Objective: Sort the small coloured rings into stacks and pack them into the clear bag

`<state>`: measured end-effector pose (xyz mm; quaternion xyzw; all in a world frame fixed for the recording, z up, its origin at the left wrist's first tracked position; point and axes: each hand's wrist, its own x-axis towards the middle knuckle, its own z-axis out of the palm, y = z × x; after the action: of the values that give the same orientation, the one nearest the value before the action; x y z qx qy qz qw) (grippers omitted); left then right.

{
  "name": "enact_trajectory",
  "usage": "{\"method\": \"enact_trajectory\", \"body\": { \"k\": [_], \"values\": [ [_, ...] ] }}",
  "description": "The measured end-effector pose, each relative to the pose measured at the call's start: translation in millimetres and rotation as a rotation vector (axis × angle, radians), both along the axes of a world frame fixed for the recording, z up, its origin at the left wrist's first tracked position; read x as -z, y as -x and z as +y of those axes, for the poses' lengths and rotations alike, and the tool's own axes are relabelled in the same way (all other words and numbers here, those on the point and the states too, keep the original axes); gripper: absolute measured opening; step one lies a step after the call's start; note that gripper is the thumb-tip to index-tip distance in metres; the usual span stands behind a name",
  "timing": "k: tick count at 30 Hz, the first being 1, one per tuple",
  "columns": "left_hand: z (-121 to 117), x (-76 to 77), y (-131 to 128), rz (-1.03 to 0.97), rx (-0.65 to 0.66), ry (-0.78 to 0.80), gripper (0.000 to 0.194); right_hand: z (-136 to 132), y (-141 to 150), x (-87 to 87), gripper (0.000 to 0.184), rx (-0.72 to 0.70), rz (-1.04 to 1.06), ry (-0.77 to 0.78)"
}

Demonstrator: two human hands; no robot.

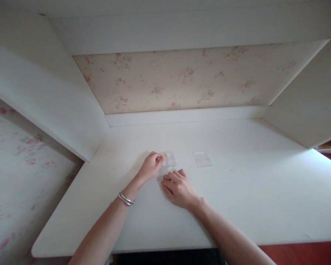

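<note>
A small clear plastic box (169,160) lies on the white desk (237,191) near the middle. My left hand (151,166), with a silver bangle on the wrist, is closed in a pinch at the box's left edge, holding something tiny I cannot make out. My right hand (178,187) lies just in front of the box with its fingers curled, the fingertips pinching a small dark thing on the desk. A clear flat lid (202,159) lies apart to the right of the box.
White side panels stand at the left (52,103) and right (306,106) of the desk. A flowered back wall (182,81) rises behind a low white ledge. The desk's front edge runs below my forearms, with a reddish floor at the right.
</note>
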<state>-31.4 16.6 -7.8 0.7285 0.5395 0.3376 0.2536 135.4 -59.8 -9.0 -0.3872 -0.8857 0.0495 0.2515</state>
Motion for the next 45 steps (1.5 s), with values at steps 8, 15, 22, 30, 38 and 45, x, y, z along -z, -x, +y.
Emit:
{"method": "enact_trajectory", "body": {
  "k": [8,15,22,30,38,45],
  "values": [
    [17,1.0,-5,0.040,-0.040,-0.029,0.029,9,-14,-0.2,0.022,0.146,0.124,0.015],
    [-26,0.8,19,-0.056,-0.090,0.088,0.033,15,-20,-0.5,0.017,0.202,0.166,0.075],
    [-51,0.7,24,-0.089,-0.016,0.131,0.032,11,-15,1.6,0.016,0.099,0.052,0.077],
    [-52,6.1,22,-0.067,0.039,0.107,0.027,12,-8,2.0,0.018,0.059,-0.032,0.038],
    [-52,8.1,23,-0.018,0.050,0.109,0.027,12,-9,7.9,0.018,0.053,0.020,0.036],
    [-55,11.6,23,0.052,0.048,0.060,0.024,20,-9,11.7,0.017,0.139,0.157,0.001]
  ]
}}
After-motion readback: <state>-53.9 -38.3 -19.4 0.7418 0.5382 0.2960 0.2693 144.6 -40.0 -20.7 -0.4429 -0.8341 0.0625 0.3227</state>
